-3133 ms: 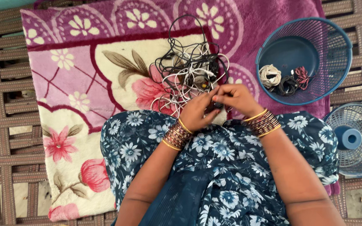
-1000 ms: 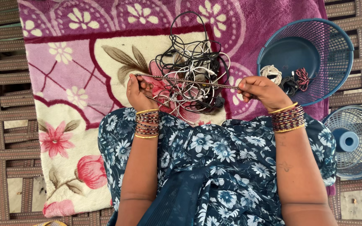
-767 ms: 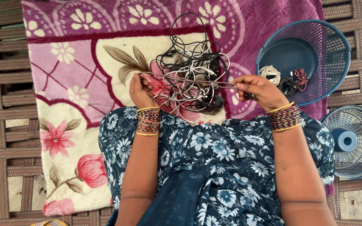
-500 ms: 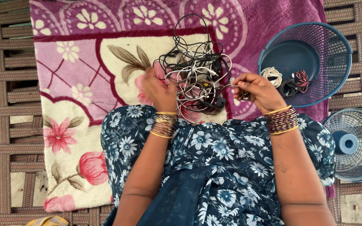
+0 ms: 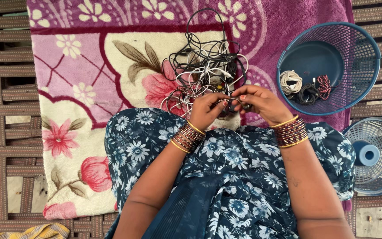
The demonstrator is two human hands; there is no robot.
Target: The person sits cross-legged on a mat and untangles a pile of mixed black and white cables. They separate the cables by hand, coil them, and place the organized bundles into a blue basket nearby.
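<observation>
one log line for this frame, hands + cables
left hand: pinching braided cable | right hand: pinching same cable | cable tangle: on blanket | blue basket: coiled cables inside

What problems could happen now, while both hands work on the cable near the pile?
The left hand and right hand hold a cable that runs into the tangled pile; pulling may tighten knots or drag the pile along. Thin wires could kink or bend at the plugs. The blue basket lies tilted, so its coiled cables might slide out.
</observation>
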